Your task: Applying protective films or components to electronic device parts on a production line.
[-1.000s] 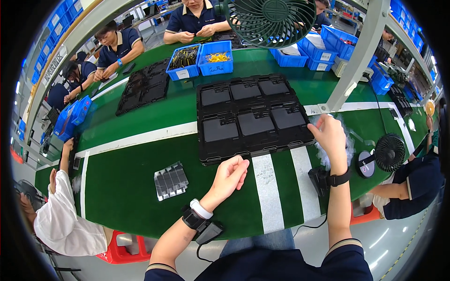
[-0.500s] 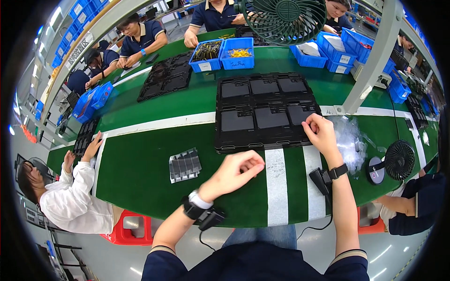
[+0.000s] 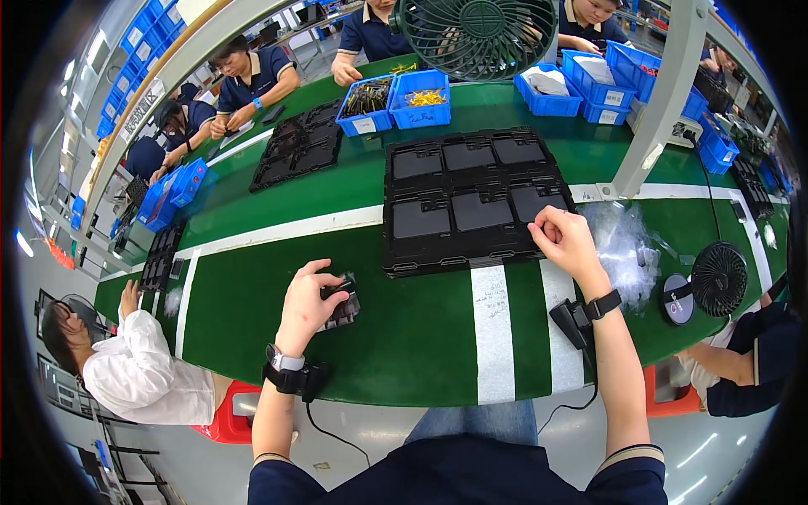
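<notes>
My left hand (image 3: pixel 306 305) is at a small clear sheet with dark grey strips (image 3: pixel 346 311) on the green tabletop. Its thumb and fingers close on the sheet, and the hand hides much of it. My right hand (image 3: pixel 566 242) is at the lower right corner of a black moulded tray (image 3: pixel 450 259), thumb and forefinger pinched together. Whatever may be between those fingertips is too small to tell. Flat dark rectangular pieces (image 3: pixel 421 218) lie in the tray's two rows of pockets.
Crumpled clear plastic film (image 3: pixel 623 248) lies right of the tray, with a small black fan (image 3: pixel 718 278) beyond. A metal post (image 3: pixel 661 109) rises behind. Blue bins (image 3: pixel 421 114), another black tray (image 3: pixel 296 147) and a larger fan (image 3: pixel 475 34) stand farther back. Co-workers sit around the table.
My left hand has moved left from in front of the tray to the sheet, closing on it. My right hand has shifted slightly left along the tray's corner, still pinched.
</notes>
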Tool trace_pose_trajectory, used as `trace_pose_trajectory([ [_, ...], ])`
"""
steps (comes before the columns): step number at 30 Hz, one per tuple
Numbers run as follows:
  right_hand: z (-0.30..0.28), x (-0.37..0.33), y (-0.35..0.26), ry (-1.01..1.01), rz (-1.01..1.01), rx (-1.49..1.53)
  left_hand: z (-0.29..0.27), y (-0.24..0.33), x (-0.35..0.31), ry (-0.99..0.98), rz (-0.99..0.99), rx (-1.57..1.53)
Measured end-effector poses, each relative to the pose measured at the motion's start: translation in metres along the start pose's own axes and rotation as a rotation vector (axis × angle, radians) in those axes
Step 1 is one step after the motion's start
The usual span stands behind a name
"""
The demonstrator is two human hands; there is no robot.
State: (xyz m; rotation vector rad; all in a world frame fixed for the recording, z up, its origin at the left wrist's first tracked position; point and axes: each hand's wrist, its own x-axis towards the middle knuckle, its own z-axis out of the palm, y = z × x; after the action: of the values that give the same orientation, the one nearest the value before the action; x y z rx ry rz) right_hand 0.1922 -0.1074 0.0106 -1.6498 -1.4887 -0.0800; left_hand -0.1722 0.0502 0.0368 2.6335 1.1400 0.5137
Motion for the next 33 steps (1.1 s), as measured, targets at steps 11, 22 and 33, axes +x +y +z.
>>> trace_pose_trajectory([
  [11,0.014,-0.007,-0.051,-0.354,0.076,0.749,0.036,0.11,0.03,-0.225,0.107,-0.888],
  [22,0.03,-0.016,-0.065,-0.351,0.142,0.683,0.072,0.105,0.032,-0.243,0.087,-1.225],
  [33,0.038,-0.022,-0.06,-0.243,0.144,0.684,0.073,0.107,0.026,-0.445,0.092,-1.23],
])
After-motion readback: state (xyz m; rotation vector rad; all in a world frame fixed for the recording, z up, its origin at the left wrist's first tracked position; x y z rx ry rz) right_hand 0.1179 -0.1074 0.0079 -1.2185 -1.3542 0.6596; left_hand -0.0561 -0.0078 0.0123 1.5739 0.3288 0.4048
